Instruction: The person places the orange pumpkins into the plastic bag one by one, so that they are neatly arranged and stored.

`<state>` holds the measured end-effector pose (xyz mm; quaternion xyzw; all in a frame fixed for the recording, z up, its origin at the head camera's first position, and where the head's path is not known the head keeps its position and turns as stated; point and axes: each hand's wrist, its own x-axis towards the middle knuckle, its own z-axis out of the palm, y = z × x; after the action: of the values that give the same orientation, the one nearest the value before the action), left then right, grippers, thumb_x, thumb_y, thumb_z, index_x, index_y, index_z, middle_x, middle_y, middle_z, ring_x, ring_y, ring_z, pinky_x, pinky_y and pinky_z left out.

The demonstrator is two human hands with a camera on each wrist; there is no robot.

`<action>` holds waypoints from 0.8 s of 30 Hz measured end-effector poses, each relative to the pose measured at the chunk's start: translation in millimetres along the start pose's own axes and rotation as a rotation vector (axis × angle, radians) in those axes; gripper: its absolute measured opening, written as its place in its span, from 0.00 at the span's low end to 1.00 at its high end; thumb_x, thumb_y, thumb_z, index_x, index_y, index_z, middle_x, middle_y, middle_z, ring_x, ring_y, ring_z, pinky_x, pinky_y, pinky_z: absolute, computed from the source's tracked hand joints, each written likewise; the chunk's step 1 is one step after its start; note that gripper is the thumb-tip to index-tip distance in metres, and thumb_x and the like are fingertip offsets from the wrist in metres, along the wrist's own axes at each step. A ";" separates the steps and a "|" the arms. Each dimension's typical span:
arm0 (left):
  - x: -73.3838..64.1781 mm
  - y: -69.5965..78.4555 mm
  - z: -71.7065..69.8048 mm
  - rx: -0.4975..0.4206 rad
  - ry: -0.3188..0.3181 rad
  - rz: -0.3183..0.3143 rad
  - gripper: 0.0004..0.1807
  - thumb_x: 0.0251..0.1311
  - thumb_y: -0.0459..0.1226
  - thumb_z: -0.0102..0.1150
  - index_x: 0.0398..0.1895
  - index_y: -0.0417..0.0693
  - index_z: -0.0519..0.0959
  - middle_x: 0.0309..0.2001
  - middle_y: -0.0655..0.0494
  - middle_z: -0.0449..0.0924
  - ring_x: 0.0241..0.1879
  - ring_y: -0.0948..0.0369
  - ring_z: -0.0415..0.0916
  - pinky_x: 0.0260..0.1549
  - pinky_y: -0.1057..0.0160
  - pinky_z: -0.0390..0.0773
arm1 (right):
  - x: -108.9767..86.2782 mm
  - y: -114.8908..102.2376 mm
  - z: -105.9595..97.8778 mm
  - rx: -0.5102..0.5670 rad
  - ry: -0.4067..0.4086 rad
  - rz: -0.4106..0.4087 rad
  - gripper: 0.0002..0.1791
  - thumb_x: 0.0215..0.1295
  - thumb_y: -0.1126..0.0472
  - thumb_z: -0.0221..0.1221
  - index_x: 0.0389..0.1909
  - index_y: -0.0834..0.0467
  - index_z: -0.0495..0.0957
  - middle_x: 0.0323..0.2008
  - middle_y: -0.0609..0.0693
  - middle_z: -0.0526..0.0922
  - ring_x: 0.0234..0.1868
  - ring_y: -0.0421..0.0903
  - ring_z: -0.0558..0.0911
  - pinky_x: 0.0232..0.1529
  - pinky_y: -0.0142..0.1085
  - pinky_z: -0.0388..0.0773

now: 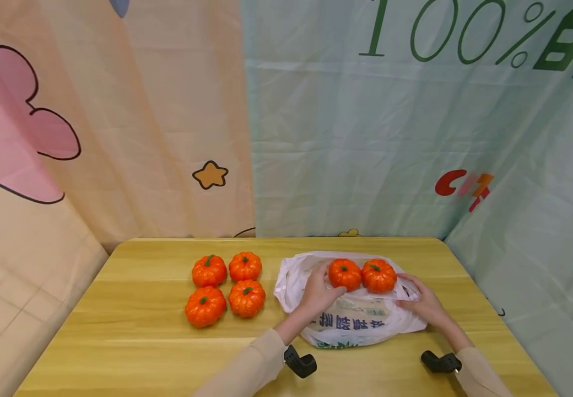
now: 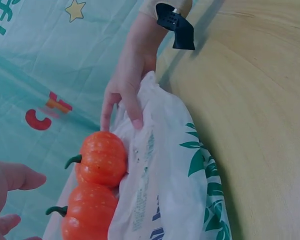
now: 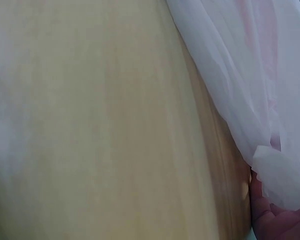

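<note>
On the left of the table [image 1: 133, 309] we see four pumpkins [image 1: 206, 307] bunched together. Next, the left hand [image 1: 318, 291] spreads its parted fingers beside two more pumpkins [image 1: 344, 274]; we cannot tell whether it touches. Both sit in the mouth of a white bag [image 1: 361, 337], whose right edge the right hand [image 1: 422, 302] pinches. A curtain [image 1: 366, 165] hangs behind.

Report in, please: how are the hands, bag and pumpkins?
Right hand gripping plastic bag. Left hand beside two pumpkins at its mouth. Four other pumpkins on table, off left. Nothing visibly blocking.
</note>
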<state>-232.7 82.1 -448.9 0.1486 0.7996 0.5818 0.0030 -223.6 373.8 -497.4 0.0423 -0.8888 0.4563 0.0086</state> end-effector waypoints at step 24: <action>-26.6 22.9 -71.1 -0.049 0.095 0.083 0.33 0.54 0.31 0.64 0.65 0.42 0.67 0.63 0.40 0.69 0.58 0.43 0.70 0.60 0.46 0.71 | -0.2 -0.3 0.6 0.005 -0.008 0.017 0.38 0.56 0.66 0.66 0.66 0.67 0.60 0.68 0.72 0.57 0.68 0.71 0.53 0.63 0.72 0.45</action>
<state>-214.6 16.0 -409.1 0.1537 0.7775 0.6073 -0.0552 -223.3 373.1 -497.5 0.0366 -0.8879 0.4586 0.0009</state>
